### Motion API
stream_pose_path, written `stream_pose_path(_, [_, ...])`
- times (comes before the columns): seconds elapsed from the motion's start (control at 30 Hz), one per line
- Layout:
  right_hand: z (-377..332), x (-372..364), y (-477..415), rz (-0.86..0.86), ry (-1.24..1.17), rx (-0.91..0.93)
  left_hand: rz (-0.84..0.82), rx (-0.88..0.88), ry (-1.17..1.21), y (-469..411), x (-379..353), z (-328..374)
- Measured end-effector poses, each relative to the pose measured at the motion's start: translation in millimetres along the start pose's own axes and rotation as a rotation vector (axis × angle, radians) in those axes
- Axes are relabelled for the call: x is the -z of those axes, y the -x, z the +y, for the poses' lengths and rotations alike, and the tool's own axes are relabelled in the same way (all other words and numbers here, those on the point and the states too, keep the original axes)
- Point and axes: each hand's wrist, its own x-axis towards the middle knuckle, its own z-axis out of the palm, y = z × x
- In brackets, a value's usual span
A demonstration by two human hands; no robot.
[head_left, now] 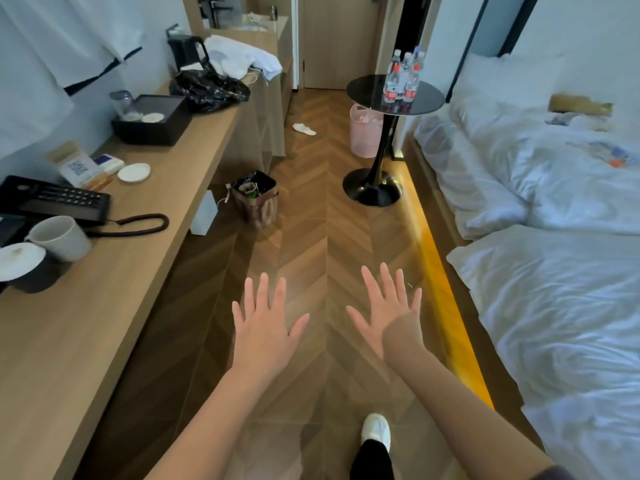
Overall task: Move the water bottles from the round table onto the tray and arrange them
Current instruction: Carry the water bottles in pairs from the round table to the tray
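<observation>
Both bare forearms reach forward side by side. The left hand is held palm down, fingers straight and spread, thumb pointing toward the other hand. The right hand, just beside it and apart from it, is likewise flat and splayed, fingers straight. Neither hand holds or touches anything.

Perhaps five water bottles, one round table, one black tray, one mug, one telephone
</observation>
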Motion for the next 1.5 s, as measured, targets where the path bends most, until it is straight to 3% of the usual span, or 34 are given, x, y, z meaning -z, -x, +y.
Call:
stream_pose_path(0.43, [126.0,31.6,-140.2,-0.005,0.056,0.134,0.030,0.084,0.044,-126.0,-30.8,136.5])
stream_pose_path(0.63, [154.5,42.3,-181.6,-0.040,0.052,0.129,0.026,0.084,0.024,-166.8,-38.2,166.7])
stream_pose_path(1.5, [190.0,55.1,-520.1,-0.041,0.018,-0.021,-0.043,-0.030,-0.035,-542.6,-33.8,204.8])
